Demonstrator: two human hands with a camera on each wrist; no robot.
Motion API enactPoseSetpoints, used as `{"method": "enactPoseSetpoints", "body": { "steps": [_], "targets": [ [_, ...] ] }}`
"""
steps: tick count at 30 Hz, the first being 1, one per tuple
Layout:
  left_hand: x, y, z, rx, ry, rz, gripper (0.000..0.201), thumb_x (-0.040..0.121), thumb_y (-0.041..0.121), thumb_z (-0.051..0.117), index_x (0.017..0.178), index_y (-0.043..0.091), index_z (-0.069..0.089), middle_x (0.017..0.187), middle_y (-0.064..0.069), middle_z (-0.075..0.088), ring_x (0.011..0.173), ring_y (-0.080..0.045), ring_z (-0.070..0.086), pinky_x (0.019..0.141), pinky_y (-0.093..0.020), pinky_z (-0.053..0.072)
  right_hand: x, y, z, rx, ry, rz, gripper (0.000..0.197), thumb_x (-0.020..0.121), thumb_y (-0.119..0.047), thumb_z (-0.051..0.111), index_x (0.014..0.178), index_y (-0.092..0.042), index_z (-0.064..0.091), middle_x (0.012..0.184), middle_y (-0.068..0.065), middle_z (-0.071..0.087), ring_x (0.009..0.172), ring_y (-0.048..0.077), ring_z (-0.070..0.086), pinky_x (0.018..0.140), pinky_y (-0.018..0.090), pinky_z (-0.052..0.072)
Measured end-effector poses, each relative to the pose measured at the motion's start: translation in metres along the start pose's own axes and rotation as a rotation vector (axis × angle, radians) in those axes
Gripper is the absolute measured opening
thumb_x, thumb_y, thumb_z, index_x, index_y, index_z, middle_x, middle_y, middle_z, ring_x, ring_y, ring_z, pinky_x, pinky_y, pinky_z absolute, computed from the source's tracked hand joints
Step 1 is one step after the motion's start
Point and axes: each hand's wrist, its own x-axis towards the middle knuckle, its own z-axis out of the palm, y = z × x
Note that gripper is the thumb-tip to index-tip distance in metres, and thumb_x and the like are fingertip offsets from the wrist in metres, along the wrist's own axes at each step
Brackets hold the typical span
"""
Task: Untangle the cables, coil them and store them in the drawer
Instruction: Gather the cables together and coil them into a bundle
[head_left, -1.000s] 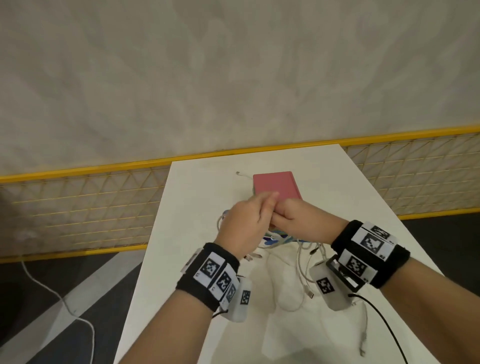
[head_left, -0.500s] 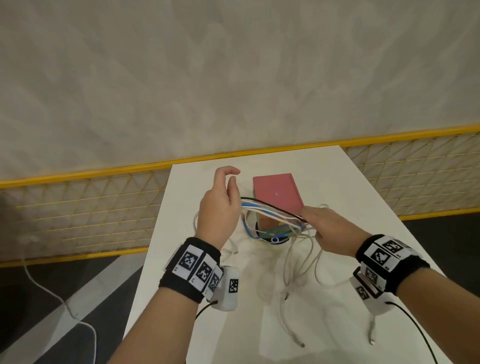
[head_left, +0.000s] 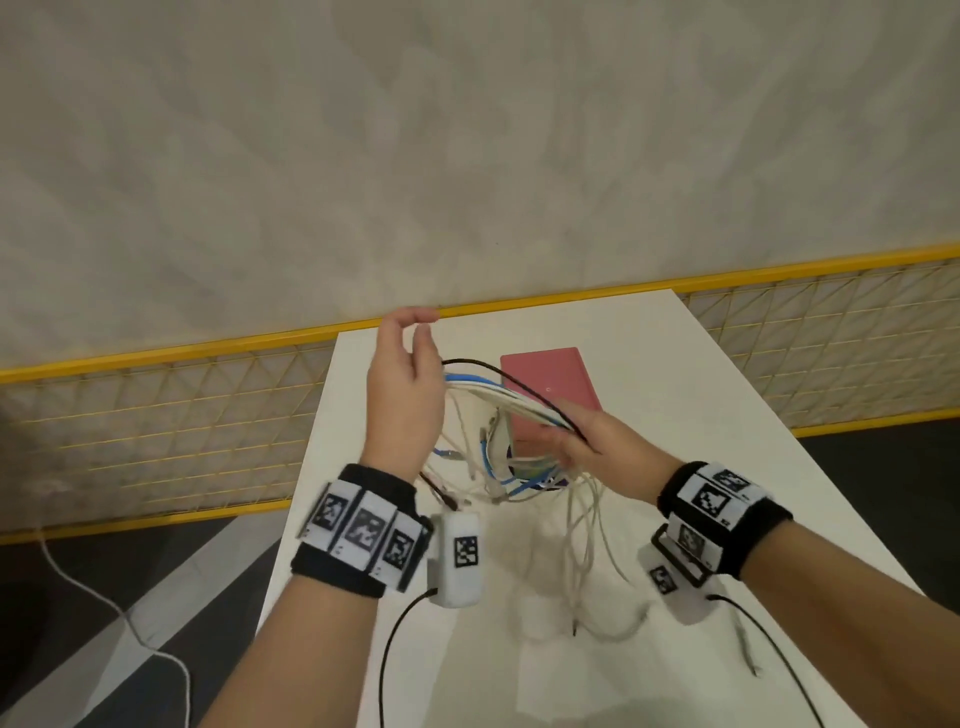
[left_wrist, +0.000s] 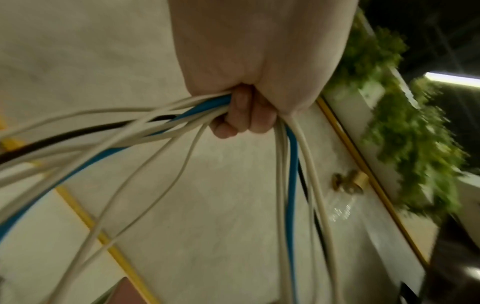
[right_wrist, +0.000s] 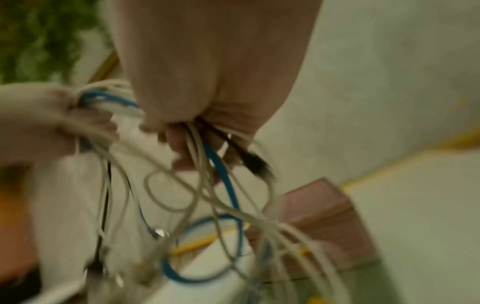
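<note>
The left hand and right hand hold the cables raised above the table. A span of cable stretches between the two hands; the rest hangs in loops, with the lowest ends trailing on the table. This hold probably serves to spread the tangle so that crossings show.

Left hand: the lower fingers curl round several strands, as the left wrist view shows; thumb and forefinger stand clear above, apart from the cables. Right hand: the fingers close round a bunch of strands, with the loose ends falling below the fist; that view is blurred, so single finger positions cannot be told.

The cables are round, smooth and flexible. Most are white; at least one is blue and one black. Small plugs hang at several ends.

A flat red box with rounded corners lies on the table beyond the hands. Whether it is the drawer cannot be told.

The cables are not yet separated or coiled.
</note>
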Motion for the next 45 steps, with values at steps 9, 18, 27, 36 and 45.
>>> {"method": "enactPoseSetpoints", "body": {
  "steps": [9,18,27,36,45],
  "targets": [
    [-0.014,-0.030,-0.001,0.385,-0.105,0.081,0.033,0.104,0.030,0.036,0.127,0.016,0.055,0.118,-0.003,0.062,0.110,-0.015,0.057,0.093,-0.028,0.042,0.013,-0.034,-0.010,-0.252,-0.073,-0.054,0.017,0.099,-0.021,0.042,0.083,-0.025,0.048,0.070,0.003,0.056,0.062,0.016,0.053,0.059,0.032,0.040],
    [-0.025,-0.004,0.023,0.659,-0.470,0.223,0.050,0.098,0.057,0.026,0.096,0.021,0.060,0.069,-0.006,0.067,0.069,-0.029,0.062,0.062,-0.038,0.049,0.019,-0.045,-0.007,-0.126,-0.084,-0.086,0.017,0.090,-0.020,0.054,0.076,-0.028,0.059,0.068,0.000,0.064,0.061,0.017,0.058,0.058,0.036,0.046],
    [-0.003,0.011,0.009,0.678,-0.286,0.175,0.064,0.099,0.049,0.040,0.044,0.020,0.027,0.040,0.002,0.030,0.050,-0.028,0.039,0.053,-0.033,0.029,0.000,0.003,-0.032,-0.385,-0.084,-0.012,0.029,0.080,-0.048,0.060,0.090,-0.020,0.062,0.059,-0.008,0.056,0.058,0.008,0.055,0.069,0.025,0.037],
    [0.007,0.008,-0.001,0.591,-0.252,0.141,0.062,0.099,0.046,0.044,0.046,0.019,0.025,0.040,0.001,0.027,0.046,-0.027,0.033,0.051,-0.036,0.032,-0.014,0.010,-0.040,-0.276,0.087,0.079,0.101,0.064,-0.082,0.055,0.148,-0.037,0.019,0.143,-0.017,0.045,0.129,0.002,0.043,0.107,0.032,0.025],
    [0.001,0.007,0.005,0.377,-0.226,0.066,0.063,0.099,0.047,0.042,0.052,0.006,0.047,0.051,-0.012,0.053,0.056,-0.033,0.050,0.061,-0.047,0.046,0.014,-0.044,-0.002,0.149,-0.080,-0.010,0.014,0.100,-0.027,0.042,0.095,-0.018,0.052,0.085,0.001,0.065,0.084,0.012,0.072,0.080,0.049,0.056]
  ]
}}
